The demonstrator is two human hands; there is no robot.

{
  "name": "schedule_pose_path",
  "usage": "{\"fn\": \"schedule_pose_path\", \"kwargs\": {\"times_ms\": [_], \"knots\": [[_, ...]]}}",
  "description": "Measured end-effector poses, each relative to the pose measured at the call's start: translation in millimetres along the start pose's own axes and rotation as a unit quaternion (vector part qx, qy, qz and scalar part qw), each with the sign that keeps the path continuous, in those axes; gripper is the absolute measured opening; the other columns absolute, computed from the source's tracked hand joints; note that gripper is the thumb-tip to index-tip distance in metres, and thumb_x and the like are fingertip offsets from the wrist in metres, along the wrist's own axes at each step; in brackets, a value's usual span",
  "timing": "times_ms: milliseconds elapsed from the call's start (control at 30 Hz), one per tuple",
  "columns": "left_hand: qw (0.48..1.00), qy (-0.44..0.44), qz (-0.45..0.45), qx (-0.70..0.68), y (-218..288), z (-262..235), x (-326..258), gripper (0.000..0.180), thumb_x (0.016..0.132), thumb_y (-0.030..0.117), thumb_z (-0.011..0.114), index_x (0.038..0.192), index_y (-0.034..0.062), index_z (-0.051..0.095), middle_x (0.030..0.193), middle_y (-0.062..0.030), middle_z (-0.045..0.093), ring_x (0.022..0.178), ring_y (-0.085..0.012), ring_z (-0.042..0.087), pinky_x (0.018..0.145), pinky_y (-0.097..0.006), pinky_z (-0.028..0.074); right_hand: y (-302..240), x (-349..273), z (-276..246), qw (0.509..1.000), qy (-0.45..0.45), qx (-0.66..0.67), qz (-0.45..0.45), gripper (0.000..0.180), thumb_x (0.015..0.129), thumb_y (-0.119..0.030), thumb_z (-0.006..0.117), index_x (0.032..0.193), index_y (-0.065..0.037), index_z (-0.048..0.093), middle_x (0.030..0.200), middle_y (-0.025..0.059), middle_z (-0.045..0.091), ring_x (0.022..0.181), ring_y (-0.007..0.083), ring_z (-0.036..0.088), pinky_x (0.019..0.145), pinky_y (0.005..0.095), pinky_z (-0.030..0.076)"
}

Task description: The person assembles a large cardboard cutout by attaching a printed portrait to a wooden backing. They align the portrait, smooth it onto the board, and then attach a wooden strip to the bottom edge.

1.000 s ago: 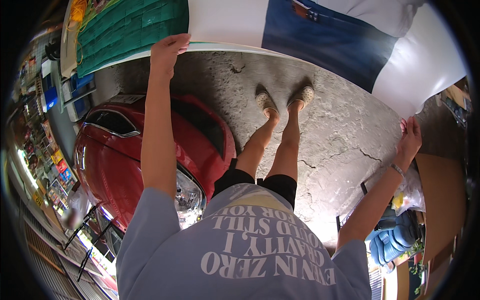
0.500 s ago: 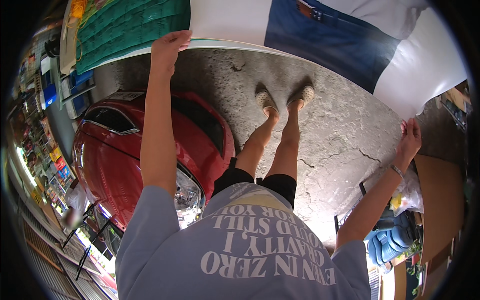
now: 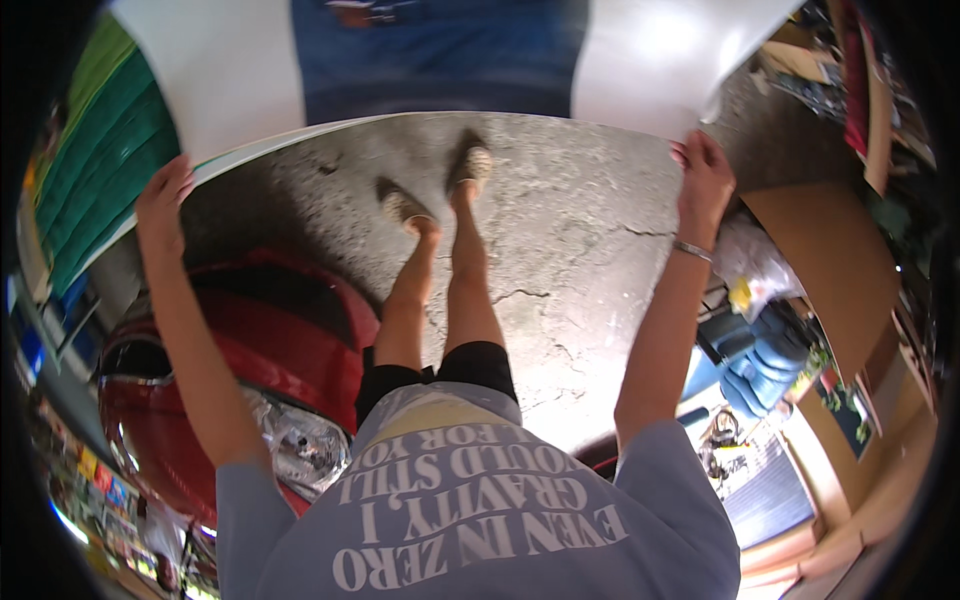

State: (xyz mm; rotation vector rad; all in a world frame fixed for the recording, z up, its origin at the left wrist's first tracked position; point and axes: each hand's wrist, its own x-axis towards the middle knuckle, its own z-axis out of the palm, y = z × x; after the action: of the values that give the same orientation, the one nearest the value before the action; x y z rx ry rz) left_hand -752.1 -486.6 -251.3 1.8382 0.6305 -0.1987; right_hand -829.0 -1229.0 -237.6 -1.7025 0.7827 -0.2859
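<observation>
A large glossy printed sheet [image 3: 230, 75], white with a picture of dark blue trousers [image 3: 440, 60] and a brown belt, spans the far side. My left hand [image 3: 163, 205] has its fingers closed on the sheet's near edge, beside a green ridged surface [image 3: 110, 170]. At the right, my right hand [image 3: 706, 180] pinches the sheet near its right corner, with a bracelet on the wrist. Between my hands the near edge hangs in a shallow curve above the floor. Whether the sheet's far part rests on something is out of view.
A red car [image 3: 250, 340] stands close at my left, below my left forearm. Cracked concrete floor [image 3: 560, 220] lies under my feet. At right are a brown board [image 3: 830, 270], a clear plastic bag [image 3: 755, 265] and a blue padded seat [image 3: 760, 370]. Crowded shelves line the lower left.
My view has turned to the right, and the car and green surface have shifted left in it. Both hands keep hold of the sheet; the trousers picture now lies between them.
</observation>
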Motion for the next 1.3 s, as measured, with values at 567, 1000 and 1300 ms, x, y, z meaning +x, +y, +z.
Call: {"fn": "schedule_pose_path", "kwargs": {"times_ms": [567, 1000, 1300], "knots": [[1.0, -0.012, -0.009, -0.001, -37.7, -56.2, 40.6, 0.037, 0.103, 0.014, 0.064, 0.135, -0.0055, 0.063, 0.135, -0.0126, 0.065, 0.12, -0.0186, 0.062, 0.107, -0.033, 0.048, -17.4, -0.9, 3.0, 0.999, -0.049, -0.001, 0.015, 0.027, 0.098, -0.01, 0.071, 0.115, 0.011, 0.067, 0.099, 0.0154, 0.074, 0.087, 0.0248, 0.075, 0.078, 0.0323, 0.061], [1.0, -0.014, -0.006, 0.015, -33.4, -65.6, 40.3, 0.037, 0.103, 0.015, 0.063, 0.135, -0.0046, 0.063, 0.133, -0.0124, 0.065, 0.121, -0.0199, 0.062, 0.109, -0.035, 0.046, -20.5, -1.2, 3.2, 0.998, -0.051, 0.007, 0.026, 0.031, 0.097, -0.01, 0.072, 0.118, 0.013, 0.067, 0.1, 0.018, 0.074, 0.087, 0.0261, 0.076, 0.079, 0.0327, 0.061], [0.999, -0.006, 0.005, 0.043, 16.7, 2.2, -16.3, 0.036, 0.097, 0.014, 0.067, 0.128, -0.0049, 0.065, 0.122, -0.0162, 0.07, 0.113, -0.0261, 0.068, 0.105, -0.039, 0.052, 17.5, 32.7, -33.9, 0.995, -0.072, -0.033, 0.066, 0.053, 0.102, -0.014, 0.064, 0.142, 0.016, 0.046, 0.132, 0.0203, 0.062, 0.11, 0.0282, 0.069, 0.1, 0.0363, 0.056]]}}
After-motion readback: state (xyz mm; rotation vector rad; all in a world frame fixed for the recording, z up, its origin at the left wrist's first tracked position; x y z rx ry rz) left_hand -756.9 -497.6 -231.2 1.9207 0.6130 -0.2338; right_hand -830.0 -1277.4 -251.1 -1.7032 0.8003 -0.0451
